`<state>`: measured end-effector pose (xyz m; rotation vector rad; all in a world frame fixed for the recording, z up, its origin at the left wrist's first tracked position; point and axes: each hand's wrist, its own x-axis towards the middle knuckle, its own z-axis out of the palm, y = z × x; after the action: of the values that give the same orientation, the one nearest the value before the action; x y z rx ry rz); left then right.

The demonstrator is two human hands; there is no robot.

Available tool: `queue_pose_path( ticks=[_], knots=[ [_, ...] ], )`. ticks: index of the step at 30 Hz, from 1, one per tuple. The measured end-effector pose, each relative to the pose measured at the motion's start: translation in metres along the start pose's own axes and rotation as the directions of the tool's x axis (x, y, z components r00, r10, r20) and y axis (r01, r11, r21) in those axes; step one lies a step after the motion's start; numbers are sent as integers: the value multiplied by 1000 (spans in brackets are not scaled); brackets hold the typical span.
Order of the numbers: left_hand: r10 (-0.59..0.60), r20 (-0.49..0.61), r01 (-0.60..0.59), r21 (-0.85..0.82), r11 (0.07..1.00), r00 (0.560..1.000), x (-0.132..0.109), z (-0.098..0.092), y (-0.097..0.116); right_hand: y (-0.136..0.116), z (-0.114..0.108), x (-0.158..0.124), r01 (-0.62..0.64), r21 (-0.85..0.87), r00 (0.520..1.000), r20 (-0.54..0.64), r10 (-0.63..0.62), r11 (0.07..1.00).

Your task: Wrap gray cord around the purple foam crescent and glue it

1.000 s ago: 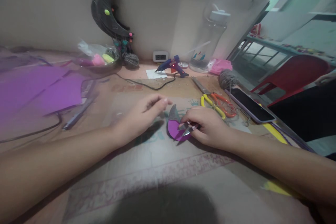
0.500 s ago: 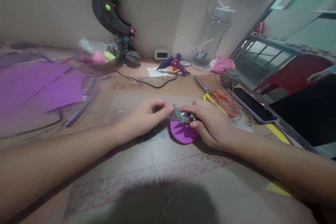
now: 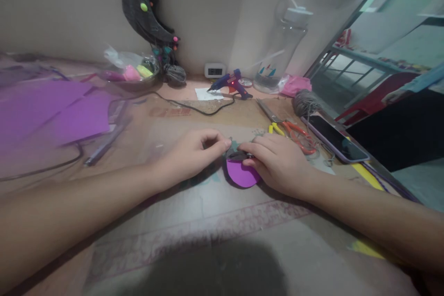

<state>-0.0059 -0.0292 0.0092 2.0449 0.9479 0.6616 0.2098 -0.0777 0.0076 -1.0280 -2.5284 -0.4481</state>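
A round purple piece (image 3: 243, 175) lies on the covered table between my hands, with dark grey material along its upper edge. My left hand (image 3: 203, 150) is closed, thumb and forefinger pinching at that grey edge; exactly what lies between the tips is too small to make out. Closed around a small tool is my right hand (image 3: 277, 159). The tool's dark, pointed metal jaws (image 3: 237, 156), which look like those of pliers, point left across the top of the purple piece. My palm hides its handles.
Behind my right hand lie orange-handled scissors (image 3: 294, 132), yellow handles (image 3: 276, 128), grey yarn (image 3: 305, 101) and a phone (image 3: 338, 138). A glue gun (image 3: 231, 84) with its cord stands farther back, near a water bottle (image 3: 282, 51). Purple sheets (image 3: 79, 118) lie left. A person (image 3: 405, 115) is at far right.
My right hand has turned slightly, and the tool's dark jaws now lie flatter across the purple piece. My left hand stays put. The person at right has shifted left.
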Motion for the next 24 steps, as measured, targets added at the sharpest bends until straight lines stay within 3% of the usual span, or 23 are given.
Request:
queue_pose_path(
  ticks=[24],
  knots=[
    [-48,80,61,-162,985,996,3,1,-3,3,5,1,34,-24,999,-20,-34,999]
  ],
)
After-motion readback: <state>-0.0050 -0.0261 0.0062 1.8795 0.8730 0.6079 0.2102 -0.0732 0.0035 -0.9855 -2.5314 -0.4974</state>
